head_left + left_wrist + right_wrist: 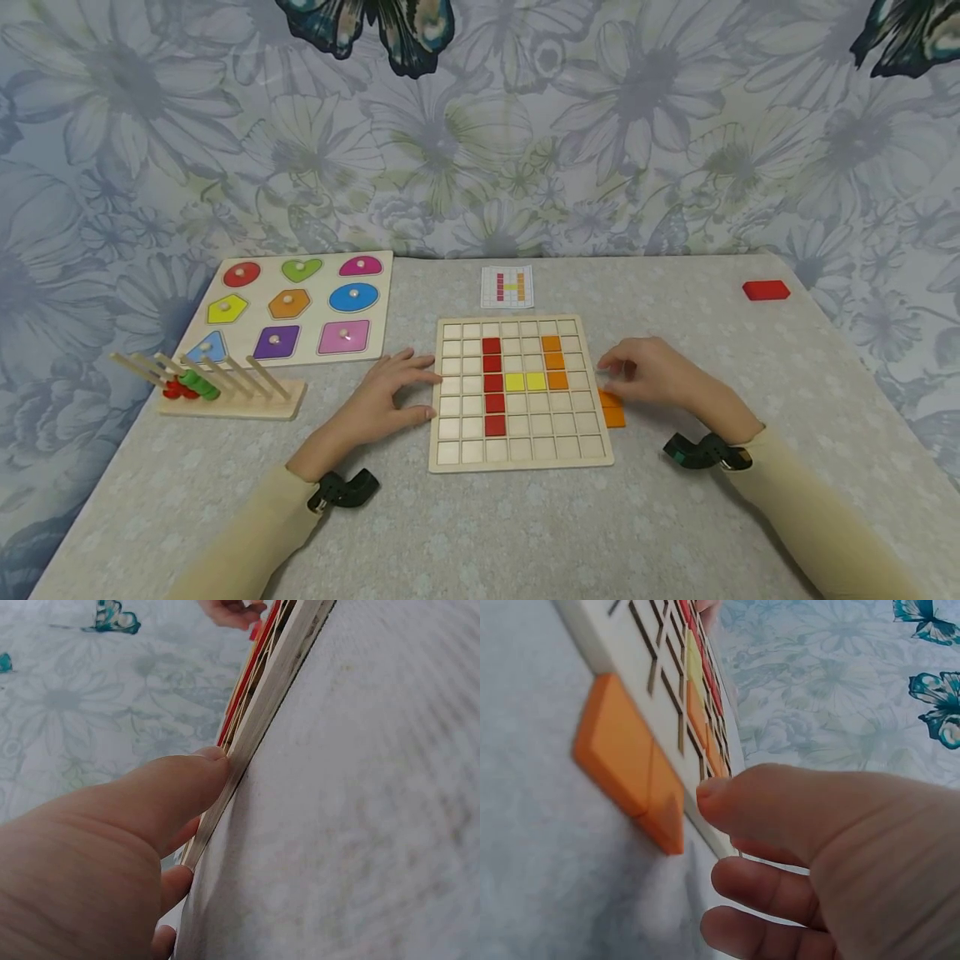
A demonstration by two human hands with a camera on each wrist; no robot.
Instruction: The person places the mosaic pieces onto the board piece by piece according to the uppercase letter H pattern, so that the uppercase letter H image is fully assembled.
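A wooden grid board [517,467] lies in front of me. It holds a column of several red tiles [492,383], two yellow tiles [525,382] and a column of three orange tiles [555,362]. My left hand [378,396] touches the board's left edge with thumb and fingertips, fingers spread; the left wrist view shows the thumb [184,784] against that edge. Beside the board's right edge, two loose orange tiles [622,757] lie side by side on the table. Just beyond them is my right hand [652,375], thumb and fingers loosely bent, nothing visible between them.
Behind the board lies a small pattern card [507,287]. To the left are a knobbed shape puzzle [255,317] and a wooden peg rack [240,407] with red and green beads. A red block [766,290] sits far right. A flowered wall [480,167] closes off the back.
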